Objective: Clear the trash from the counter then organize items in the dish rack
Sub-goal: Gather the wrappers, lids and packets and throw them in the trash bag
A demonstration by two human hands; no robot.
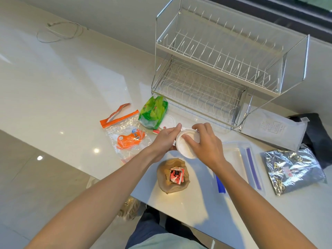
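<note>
We have the white cup (186,147) gripped in the left hand (164,141) above the counter (62,83), near its front edge, while the right hand (203,142) presses its lid. Best we seat the lid fully before dropping it into the brown bag (162,178) just below, avoiding spills

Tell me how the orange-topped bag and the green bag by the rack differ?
The orange-topped bag lies flat and is clear, with an orange label showing; the green bag is crumpled into a puffy heap and tinted green. The orange-topped bag sits farther from the rack; the green bag lies right by its corner. Both are thin plastic, lying on the counter.
</note>
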